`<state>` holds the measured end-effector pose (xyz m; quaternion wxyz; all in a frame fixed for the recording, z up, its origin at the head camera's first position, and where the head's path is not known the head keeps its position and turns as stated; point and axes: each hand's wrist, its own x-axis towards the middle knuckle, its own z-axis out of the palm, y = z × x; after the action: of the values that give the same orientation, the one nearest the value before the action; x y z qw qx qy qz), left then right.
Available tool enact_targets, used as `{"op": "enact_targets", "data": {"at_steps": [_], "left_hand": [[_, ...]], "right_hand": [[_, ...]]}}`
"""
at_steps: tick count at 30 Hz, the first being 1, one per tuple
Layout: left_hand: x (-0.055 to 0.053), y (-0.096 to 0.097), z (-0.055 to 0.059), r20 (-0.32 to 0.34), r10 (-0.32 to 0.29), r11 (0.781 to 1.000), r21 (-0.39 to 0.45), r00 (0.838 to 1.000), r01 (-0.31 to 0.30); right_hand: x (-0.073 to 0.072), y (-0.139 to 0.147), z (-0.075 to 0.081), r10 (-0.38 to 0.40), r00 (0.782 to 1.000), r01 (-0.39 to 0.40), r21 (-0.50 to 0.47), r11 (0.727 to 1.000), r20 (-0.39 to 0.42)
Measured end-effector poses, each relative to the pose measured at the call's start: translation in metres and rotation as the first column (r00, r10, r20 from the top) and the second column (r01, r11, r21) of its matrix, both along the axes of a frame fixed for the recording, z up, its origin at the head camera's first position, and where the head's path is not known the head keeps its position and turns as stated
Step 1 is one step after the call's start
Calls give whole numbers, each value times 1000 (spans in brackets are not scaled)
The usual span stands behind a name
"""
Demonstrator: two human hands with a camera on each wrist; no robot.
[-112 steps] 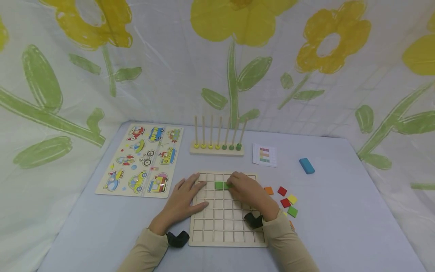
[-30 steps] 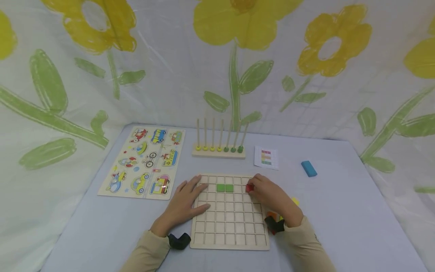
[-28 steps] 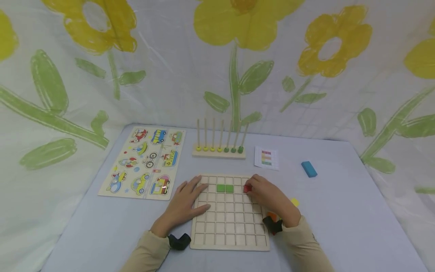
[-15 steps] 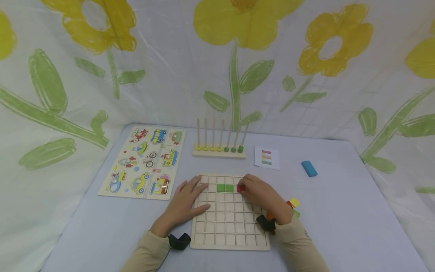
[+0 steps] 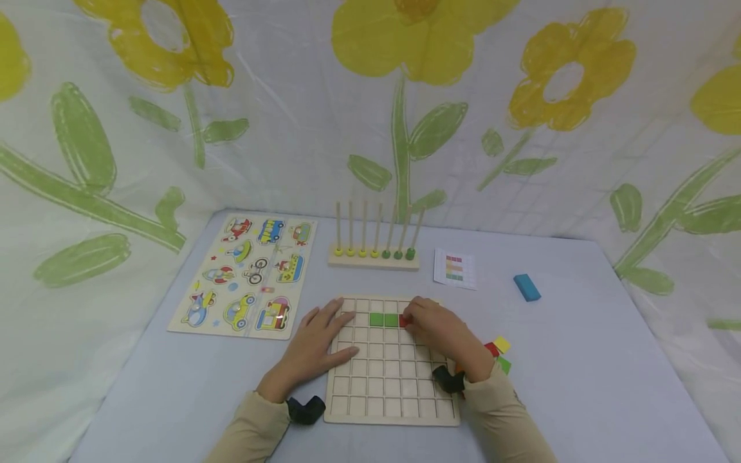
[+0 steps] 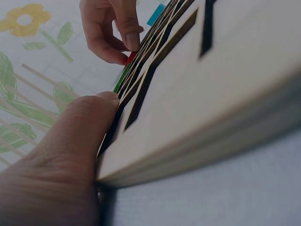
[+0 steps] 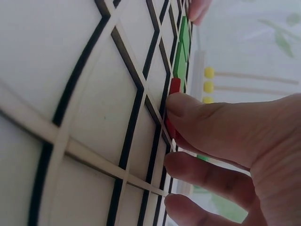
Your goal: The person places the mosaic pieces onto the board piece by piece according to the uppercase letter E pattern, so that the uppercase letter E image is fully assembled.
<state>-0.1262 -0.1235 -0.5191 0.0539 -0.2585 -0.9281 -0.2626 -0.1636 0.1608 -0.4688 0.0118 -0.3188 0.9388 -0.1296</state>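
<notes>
My left hand [image 5: 312, 347] lies spread on the left edge of the grid board [image 5: 393, 421], likely steadying it; near its far edge, my right hand [image 5: 438, 329] pinches a red tile [image 5: 403, 321] beside green tiles [image 5: 376, 319].

A picture puzzle [image 5: 246, 289] lies flat at the left of the pale tablecloth [image 5: 590, 360], with a bus, a bicycle and a car among its vehicles. Towards the back stands a wooden peg rack [image 5: 370, 263], yellow beads on its four left pegs and green on the other three. Well apart to the right lies a blue block [image 5: 527, 287]. Behind hangs a white backdrop [image 5: 289, 128] (big yellow flowers, green stems and leaves).
</notes>
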Motion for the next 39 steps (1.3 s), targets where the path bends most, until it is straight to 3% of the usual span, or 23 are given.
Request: {"op": "enact_targets", "data": {"at_steps": [4, 14, 27, 31, 36, 39], "left_hand": [[-1, 0, -2, -19, -1, 1000, -4, 1000, 0], [-1, -1, -1, 17, 4, 1000, -20, 1000, -3], [-1, -1, -1, 6, -8, 1000, -9, 1000, 8], [-1, 0, -1, -1, -9, 1000, -8, 1000, 9], [0, 0, 0, 3, -7, 1000, 0, 1000, 7], [0, 0, 0, 14, 0, 1000, -10, 1000, 0]], "right_hand": [[0, 0, 0, 17, 999, -17, -13, 1000, -28], [1, 0, -1, 40, 995, -45, -55, 997, -89], [1, -1, 1, 28, 996, -32, -45, 998, -79], [2, 5, 2, 34, 993, -37, -20, 999, -112], [10, 29, 14, -48, 992, 46, -19, 999, -120], [18, 51, 26, -162, 985, 163, 2, 987, -50]]}}
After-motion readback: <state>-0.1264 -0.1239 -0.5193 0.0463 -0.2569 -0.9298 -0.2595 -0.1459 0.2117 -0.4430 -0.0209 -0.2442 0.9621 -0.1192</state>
